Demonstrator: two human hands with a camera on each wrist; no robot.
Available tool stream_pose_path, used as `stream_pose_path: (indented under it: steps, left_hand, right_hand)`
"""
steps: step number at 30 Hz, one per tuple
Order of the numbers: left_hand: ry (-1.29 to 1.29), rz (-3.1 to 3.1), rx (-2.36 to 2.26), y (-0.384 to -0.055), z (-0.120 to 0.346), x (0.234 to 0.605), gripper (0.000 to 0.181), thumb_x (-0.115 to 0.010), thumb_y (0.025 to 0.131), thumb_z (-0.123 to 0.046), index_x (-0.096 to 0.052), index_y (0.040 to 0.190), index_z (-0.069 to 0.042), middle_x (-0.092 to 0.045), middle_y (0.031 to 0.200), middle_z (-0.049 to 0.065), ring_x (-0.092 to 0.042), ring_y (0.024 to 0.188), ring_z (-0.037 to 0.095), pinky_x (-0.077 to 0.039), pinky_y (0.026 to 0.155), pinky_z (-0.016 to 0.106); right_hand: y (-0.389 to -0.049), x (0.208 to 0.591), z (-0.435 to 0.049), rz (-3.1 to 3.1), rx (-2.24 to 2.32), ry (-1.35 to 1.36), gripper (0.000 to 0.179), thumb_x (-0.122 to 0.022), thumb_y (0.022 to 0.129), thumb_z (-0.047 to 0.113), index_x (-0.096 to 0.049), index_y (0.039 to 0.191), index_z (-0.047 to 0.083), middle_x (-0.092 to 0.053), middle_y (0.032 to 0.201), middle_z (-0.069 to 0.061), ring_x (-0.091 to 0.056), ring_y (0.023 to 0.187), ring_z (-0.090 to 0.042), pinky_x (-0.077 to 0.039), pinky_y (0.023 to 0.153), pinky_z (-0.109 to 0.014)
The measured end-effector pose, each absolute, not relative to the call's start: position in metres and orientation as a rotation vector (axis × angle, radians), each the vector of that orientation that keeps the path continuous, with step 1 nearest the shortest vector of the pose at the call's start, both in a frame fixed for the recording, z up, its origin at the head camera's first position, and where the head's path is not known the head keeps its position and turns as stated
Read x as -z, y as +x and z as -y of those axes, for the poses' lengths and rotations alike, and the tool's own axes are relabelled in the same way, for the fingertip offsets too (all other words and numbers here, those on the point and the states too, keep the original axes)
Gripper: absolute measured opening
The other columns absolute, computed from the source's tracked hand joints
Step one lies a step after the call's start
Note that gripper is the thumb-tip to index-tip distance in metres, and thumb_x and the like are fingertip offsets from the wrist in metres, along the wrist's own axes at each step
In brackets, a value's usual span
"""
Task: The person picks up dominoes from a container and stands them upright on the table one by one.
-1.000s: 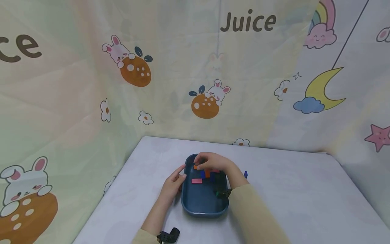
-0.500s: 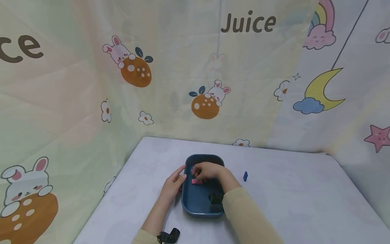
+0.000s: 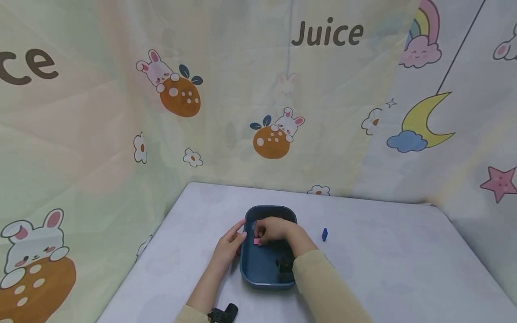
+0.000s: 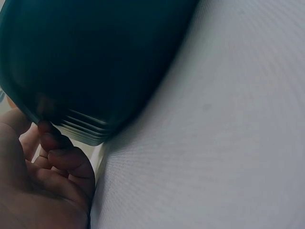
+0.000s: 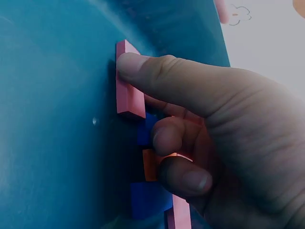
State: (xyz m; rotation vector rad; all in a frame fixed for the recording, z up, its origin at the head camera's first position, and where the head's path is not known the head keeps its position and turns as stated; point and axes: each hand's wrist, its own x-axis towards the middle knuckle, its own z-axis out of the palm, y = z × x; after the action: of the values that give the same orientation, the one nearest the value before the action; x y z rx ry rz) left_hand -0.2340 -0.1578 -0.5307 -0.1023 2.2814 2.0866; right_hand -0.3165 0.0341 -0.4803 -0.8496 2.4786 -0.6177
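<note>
A dark blue tray [image 3: 268,285] sits on the table with several small coloured blocks in it. My left hand [image 3: 227,246] holds the tray's left side, thumb at the rim; the left wrist view has its fingers curled at the tray wall [image 4: 95,57]. My right hand [image 3: 276,228] is down inside the tray and pinches a pink block [image 5: 123,98] with the thumb on its near face; the finger behind is mostly hidden. Past that block, in the right wrist view, lie a blue block [image 5: 145,131], an orange block [image 5: 150,164], another blue block [image 5: 147,198] and a second pink block [image 5: 181,212], partly covered by the curled fingers.
A single blue block [image 3: 325,234] stands on the white tabletop [image 3: 404,260] to the right of the tray. A printed cloth [image 3: 226,89] hangs behind the table's far edge.
My right hand has moved from the tray's far-left part toward the nearer pink block and now pinches it. The left hand stays at the tray's side.
</note>
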Motion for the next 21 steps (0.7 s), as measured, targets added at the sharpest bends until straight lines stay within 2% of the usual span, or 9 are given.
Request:
stream_pose_path:
  steps: [10,14,21]
  left_hand:
    - [-0.056,-2.249,-2.104,-0.22,0.155,0.502,0.046,-0.062,0.098,-0.025,-0.053,0.143,-0.019,-0.054,0.082,0.002,-0.049,0.065,0.018,-0.044,0.06,0.027]
    - [-0.072,-2.25,-2.123,-0.227,0.155,0.516,0.045,-0.061,0.099,-0.023,-0.053,0.143,-0.021,-0.055,0.085,0.005,-0.049,0.066,0.017,-0.043,0.06,0.027]
    - [-0.071,-2.256,-2.135,-0.236,0.158,0.535,0.048,-0.064,0.096,-0.033,-0.053,0.143,-0.025,-0.058,0.089,0.006,-0.051,0.069,0.018,-0.044,0.061,0.028]
  right_hand:
    - [-0.317,0.48,-0.034,-2.516,0.549,-0.906,0.011,-0.077,0.085,0.025,-0.067,0.09,0.026,-0.061,0.082,0.008,-0.056,0.078,-0.011,-0.045,0.072,-0.03]
    - [-0.317,0.48,-0.034,-2.515,0.557,-0.896,0.009,-0.076,0.086,0.026,-0.067,0.089,0.026,-0.061,0.08,0.008,-0.056,0.075,-0.011,-0.045,0.069,-0.03]
    - [-0.32,0.475,-0.037,-2.468,0.672,-0.899,0.006,-0.071,0.089,0.028,-0.066,0.091,0.024,-0.062,0.08,0.006,-0.057,0.075,-0.012,-0.047,0.069,-0.029]
